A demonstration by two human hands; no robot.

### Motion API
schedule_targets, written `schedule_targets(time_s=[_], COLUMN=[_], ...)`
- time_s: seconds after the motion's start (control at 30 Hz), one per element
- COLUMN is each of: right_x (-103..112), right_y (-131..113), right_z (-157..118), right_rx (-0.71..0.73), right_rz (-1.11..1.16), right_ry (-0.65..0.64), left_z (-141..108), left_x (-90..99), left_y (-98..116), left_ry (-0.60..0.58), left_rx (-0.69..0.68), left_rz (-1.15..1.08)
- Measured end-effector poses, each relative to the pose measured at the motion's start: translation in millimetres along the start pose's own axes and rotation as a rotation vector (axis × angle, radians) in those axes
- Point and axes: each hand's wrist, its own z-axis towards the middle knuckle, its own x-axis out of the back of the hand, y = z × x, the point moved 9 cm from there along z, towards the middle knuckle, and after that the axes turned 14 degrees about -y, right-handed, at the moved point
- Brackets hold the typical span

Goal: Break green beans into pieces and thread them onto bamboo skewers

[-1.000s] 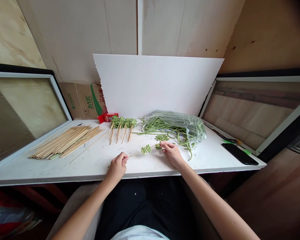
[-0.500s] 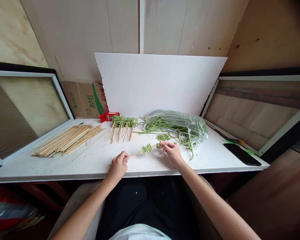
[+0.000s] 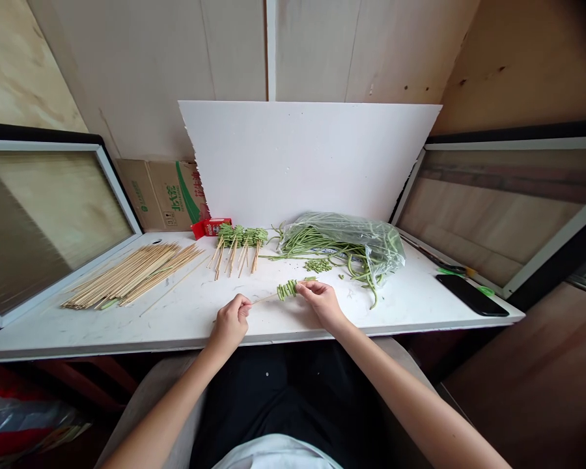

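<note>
At the left of the white table (image 3: pixel 176 329), a heap of bare skewers (image 3: pixel 124 277) lies fanned out. Behind it stands a cardboard box (image 3: pixel 159 195), then a small red box (image 3: pixel 215 227). Just beside that, loaded skewers (image 3: pixel 243 236) lie with their green ends toward the back. Nearer the front edge, the left hand (image 3: pixel 233 319) has its grip closed on the end of 1 skewer (image 3: pixel 264 299). Green bean segments (image 3: pixel 286 290) sit crosswise along it, between the 2 hands. The right hand (image 3: pixel 322 303) pinches at their right end; whether its grip also clasps the skewer, I cannot tell. Beyond lie a pile of short cut pieces (image 3: pixel 318 265), long beans (image 3: pixel 303 242) partly inside a clear plastic bag (image 3: pixel 371 234), and, far right, a black phone (image 3: pixel 471 295).
</note>
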Motion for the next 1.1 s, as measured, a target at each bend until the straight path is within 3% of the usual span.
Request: schedule_targets(time_s=[0.17, 0.33, 0.47, 0.6, 0.83, 1.1], right_x=[-3, 3, 27, 45, 32, 23], right_y=[-3, -19, -38, -48, -33, -28], right_z=[0, 3, 5, 6, 5, 7], right_rx=[-0.007, -0.035, 0.022, 0.142, 0.246, 0.199], right_rz=[-0.07, -0.187, -0.403, -0.777, -1.21, -1.369], right_ry=[0.015, -0.064, -0.067, -0.056, -0.174, -0.172], left_z=[0, 0, -1, -2, -2, -1], left_x=[-0.5, 0.2, 3.2, 5.4, 5.6, 5.0], left_y=[1, 1, 5, 8, 8, 11], left_ry=[-0.004, 0.007, 0.038, 0.06, 0.06, 0.063], left_rx=[-0.009, -0.002, -0.011, -0.025, -0.034, -0.049], left_rz=[0.004, 0.003, 0.011, 0.015, 0.03, 0.038])
